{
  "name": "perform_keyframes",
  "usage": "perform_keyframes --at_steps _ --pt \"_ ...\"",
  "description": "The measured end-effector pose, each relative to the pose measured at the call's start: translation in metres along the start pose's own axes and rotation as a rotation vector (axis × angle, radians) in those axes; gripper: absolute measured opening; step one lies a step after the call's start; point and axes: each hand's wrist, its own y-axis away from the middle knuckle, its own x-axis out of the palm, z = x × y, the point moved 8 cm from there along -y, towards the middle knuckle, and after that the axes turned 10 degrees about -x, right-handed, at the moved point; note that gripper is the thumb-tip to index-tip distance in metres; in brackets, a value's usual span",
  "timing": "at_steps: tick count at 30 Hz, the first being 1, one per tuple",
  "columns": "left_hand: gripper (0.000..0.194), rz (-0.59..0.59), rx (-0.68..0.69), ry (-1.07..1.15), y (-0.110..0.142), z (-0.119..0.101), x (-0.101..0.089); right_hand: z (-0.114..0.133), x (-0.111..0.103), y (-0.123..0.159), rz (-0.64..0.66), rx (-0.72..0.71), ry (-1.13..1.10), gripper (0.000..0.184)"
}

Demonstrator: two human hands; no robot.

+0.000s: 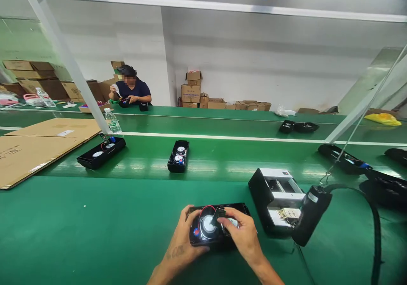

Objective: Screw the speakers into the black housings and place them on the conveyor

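Observation:
A black speaker housing (240, 208) lies open side up on the green bench in front of me. Inside it are a round speaker driver with a white centre (208, 224), a red wire and a small blue-and-red part. My left hand (179, 242) grips the housing's left end, thumb at the near side and fingers over the far edge. Between the thumb and fingers of my right hand (243, 234) is a small dark circuit board (218, 215), held tilted above the driver. The right hand partly covers a second white driver.
To the right stand a black-and-white screw feeder (265, 200) and a hanging black electric screwdriver (313, 215) with a thick cable. Beyond, the green conveyor carries housings (178, 155), (101, 153). Cardboard (54, 136) lies left. A co-worker (133, 88) sits across, holding a tool.

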Motion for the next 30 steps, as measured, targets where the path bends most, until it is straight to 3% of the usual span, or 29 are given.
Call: perform_keyframes --at_steps 1,3,6,8,13,18,23,27,30 --pt "0.097 -0.015 -0.012 -0.021 0.009 -0.002 0.0 0.001 -0.007 -0.001 0.032 -0.01 0.017 0.012" --pt "0.102 -0.056 0.023 -0.078 0.024 -0.012 -0.003 0.017 -0.011 -0.001 0.197 -0.172 0.096 0.014" --pt "0.102 -0.08 0.165 -0.217 0.033 -0.035 -0.006 0.041 0.002 0.01 0.503 -0.452 0.35 0.023" --pt "0.091 -0.067 0.247 -0.348 0.03 -0.046 -0.004 0.044 0.016 0.015 0.643 -0.505 0.519 0.028" --pt "0.05 -0.008 0.336 -0.58 0.019 -0.052 0.011 0.034 0.041 0.02 0.857 -0.471 0.7 0.025" --pt "0.04 0.033 0.349 -0.645 0.017 -0.048 0.025 0.032 0.045 0.022 0.989 -0.452 0.762 0.024" --pt "0.027 0.03 0.356 -0.637 0.017 -0.053 0.025 0.038 0.044 0.021 1.119 -0.365 0.695 0.023" --pt "0.023 0.069 0.328 -0.597 0.017 -0.055 0.024 0.041 0.041 0.019 1.115 -0.273 0.62 0.013" --pt "0.028 0.096 0.28 -0.51 0.008 -0.06 0.018 0.035 0.039 0.011 1.056 -0.177 0.564 0.016"
